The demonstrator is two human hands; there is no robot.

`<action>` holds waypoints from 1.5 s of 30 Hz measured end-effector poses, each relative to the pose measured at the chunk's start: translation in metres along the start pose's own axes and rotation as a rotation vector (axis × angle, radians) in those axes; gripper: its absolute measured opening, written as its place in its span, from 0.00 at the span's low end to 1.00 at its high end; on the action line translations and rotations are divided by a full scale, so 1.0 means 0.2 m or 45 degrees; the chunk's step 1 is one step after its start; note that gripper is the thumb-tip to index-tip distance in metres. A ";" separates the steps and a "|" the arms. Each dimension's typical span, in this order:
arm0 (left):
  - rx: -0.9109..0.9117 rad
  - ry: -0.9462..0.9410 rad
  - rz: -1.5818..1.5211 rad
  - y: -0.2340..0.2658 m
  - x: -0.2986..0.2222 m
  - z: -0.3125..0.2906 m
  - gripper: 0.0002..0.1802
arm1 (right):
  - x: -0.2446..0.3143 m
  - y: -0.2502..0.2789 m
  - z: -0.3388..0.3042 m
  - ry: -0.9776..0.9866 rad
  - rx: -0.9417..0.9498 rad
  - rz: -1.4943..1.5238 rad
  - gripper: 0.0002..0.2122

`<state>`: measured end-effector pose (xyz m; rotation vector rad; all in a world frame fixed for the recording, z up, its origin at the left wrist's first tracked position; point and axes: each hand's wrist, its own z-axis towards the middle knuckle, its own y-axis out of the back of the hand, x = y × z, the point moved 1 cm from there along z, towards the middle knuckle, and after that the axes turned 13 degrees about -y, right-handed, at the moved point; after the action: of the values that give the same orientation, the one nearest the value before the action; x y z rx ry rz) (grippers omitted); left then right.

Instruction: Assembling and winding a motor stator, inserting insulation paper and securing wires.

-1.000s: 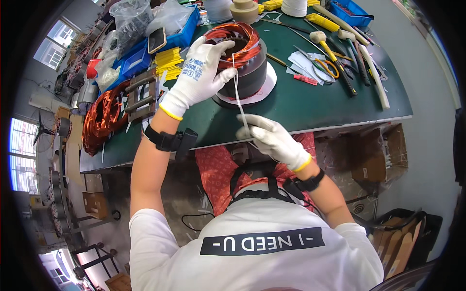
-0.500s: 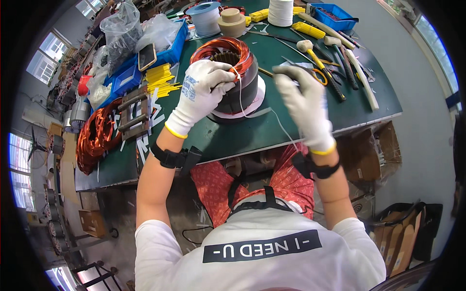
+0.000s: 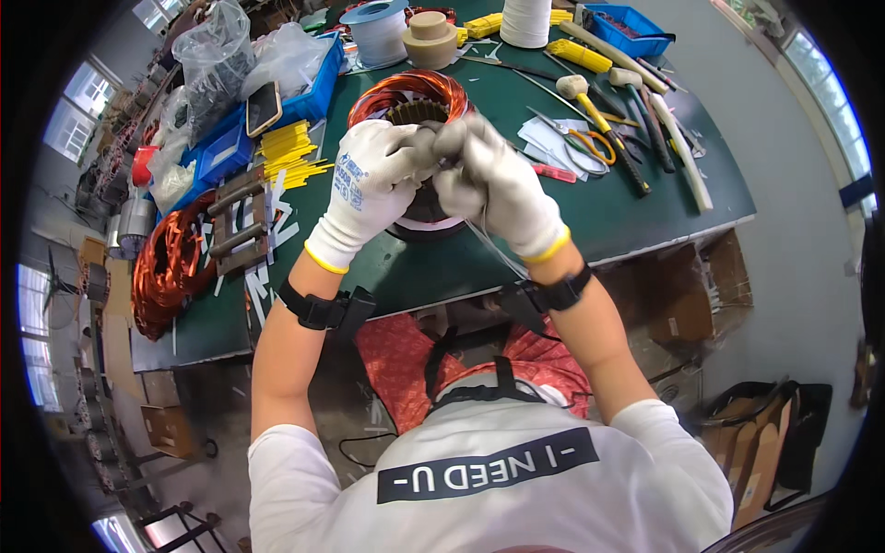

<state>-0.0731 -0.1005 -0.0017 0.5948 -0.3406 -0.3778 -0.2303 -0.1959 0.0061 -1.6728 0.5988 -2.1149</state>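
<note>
A motor stator (image 3: 426, 205) with a dark round body stands on the table in front of me. A ring of copper-coloured wire winding (image 3: 406, 85) tops it. My left hand (image 3: 376, 175), in a white glove with grey fingertips, is closed at the near left edge of the winding, pinching white cord there. Meeting it fingertip to fingertip, my gloved right hand (image 3: 489, 180) is curled closed and smeared by motion; what its fingers hold is hidden. Loose white cord (image 3: 498, 247) hangs below the right palm towards the table's front edge. Both hands cover much of the stator.
Scissors (image 3: 590, 147), a red-handled tool (image 3: 555, 172) and mallets (image 3: 573, 88) lie right. Copper coils (image 3: 171, 276), a metal-bar frame (image 3: 238, 221), yellow strips (image 3: 290, 152) and a phone (image 3: 264, 107) on blue bins are left. Spools (image 3: 376, 35) stand at the back.
My right hand has swung left from beside the scissors to meet my left hand over the stator. The red-handled tool and white papers now show. The view has shifted slightly.
</note>
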 end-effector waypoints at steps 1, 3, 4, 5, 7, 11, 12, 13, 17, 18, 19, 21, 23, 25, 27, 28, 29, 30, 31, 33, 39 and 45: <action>-0.040 -0.017 0.002 0.00 0.00 -0.01 0.11 | -0.02 0.02 0.03 -0.046 0.045 0.346 0.13; -0.046 0.046 0.005 0.00 0.00 -0.03 0.11 | -0.10 0.06 0.00 0.028 -0.374 -0.282 0.15; -0.072 0.038 -0.007 0.00 0.00 -0.05 0.10 | -0.16 0.07 -0.05 0.009 -0.396 -0.322 0.16; -0.071 0.034 -0.006 -0.01 0.01 -0.06 0.10 | -0.20 0.07 -0.08 0.053 -0.324 -0.388 0.17; -0.088 -0.036 0.023 -0.03 0.01 -0.07 0.10 | -0.27 0.10 -0.15 -0.157 -0.398 -0.441 0.17; -0.109 -0.032 -0.060 -0.02 0.05 -0.04 0.11 | -0.28 0.14 -0.18 -0.073 -0.309 -0.477 0.12; -0.098 -0.017 -0.107 -0.01 0.04 -0.04 0.11 | -0.29 0.16 -0.16 -0.026 -0.319 -0.528 0.11; -0.088 -0.067 -0.121 0.02 0.04 -0.02 0.10 | -0.32 0.15 -0.13 -0.023 -0.243 -0.682 0.10; 0.135 0.655 -0.486 0.10 0.02 0.01 0.22 | -0.39 0.15 -0.05 0.222 -0.305 -1.097 0.08; 0.221 0.644 -0.456 0.09 0.00 0.02 0.26 | -0.40 0.15 -0.05 -0.112 -0.342 -0.987 0.07; 0.500 0.521 -0.101 0.09 -0.02 0.03 0.26 | -0.38 0.14 -0.06 0.034 -0.224 -1.065 0.07; 0.426 0.400 0.054 0.06 -0.05 0.03 0.24 | -0.32 0.12 -0.13 0.217 -0.159 -1.238 0.07; 0.245 0.289 0.069 0.04 -0.05 0.02 0.20 | -0.19 0.15 -0.25 0.160 -0.164 -1.286 0.07; 0.299 0.331 0.024 0.03 -0.03 0.01 0.23 | -0.08 0.24 -0.34 0.005 -0.574 -1.220 0.09; 0.344 0.314 0.001 0.03 0.00 -0.01 0.23 | -0.03 0.33 -0.38 -0.114 -1.287 -1.760 0.11; 0.333 0.311 -0.003 0.03 0.01 -0.02 0.23 | -0.04 0.36 -0.39 -0.128 -1.366 -1.882 0.12; 0.321 0.264 0.023 0.03 0.02 -0.03 0.23 | -0.08 0.38 -0.37 -0.357 -1.544 -1.918 0.14; 0.292 0.242 0.055 0.04 0.03 -0.04 0.23 | -0.11 0.37 -0.35 0.003 -1.344 -1.914 0.16; 0.317 0.222 0.093 0.04 0.03 -0.05 0.23 | -0.17 0.34 -0.30 0.184 -1.178 -1.851 0.20; 0.332 0.275 -0.024 0.04 0.04 -0.06 0.23 | -0.25 0.26 -0.27 0.545 -0.957 -1.721 0.19; 0.328 0.263 -0.018 0.06 0.03 -0.01 0.24 | -0.25 0.11 -0.05 0.617 -1.041 -1.703 0.19; 0.759 0.373 -0.103 0.14 0.12 0.14 0.24 | -0.20 0.19 -0.05 0.338 -0.680 -1.191 0.19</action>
<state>-0.0574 -0.1029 0.0403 1.2364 -0.1422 -0.2577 -0.2295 -0.2054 -0.0492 -2.2800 0.5407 -3.0665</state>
